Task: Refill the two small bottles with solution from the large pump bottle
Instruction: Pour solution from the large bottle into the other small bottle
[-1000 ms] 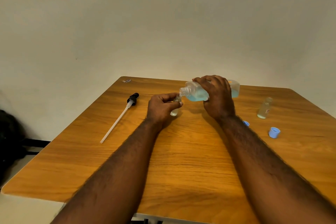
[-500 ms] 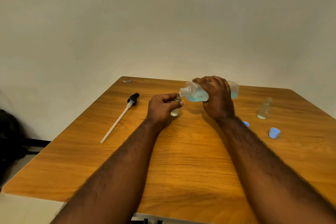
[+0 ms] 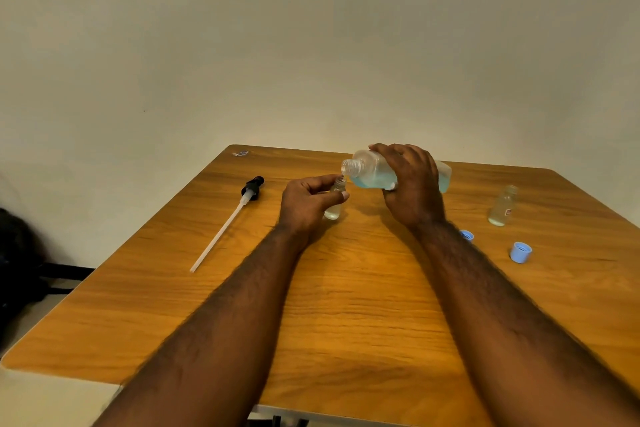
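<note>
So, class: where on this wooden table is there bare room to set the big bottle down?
Bare: the near half of the wooden table, and between the black pump head with its white tube and the left hand. Crowded: the right side, around the small clear bottle and two blue caps.

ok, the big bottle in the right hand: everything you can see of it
The large bottle looks like clear plastic, with a bare threaded neck and no cap or pump. It lies tipped nearly horizontal above the table, mouth to the left, just above the open top of the small bottle in the left hand. Blue liquid pools along its lower side, short of the neck. The right hand wraps over its middle and hides that part. No stream is visible.
</note>
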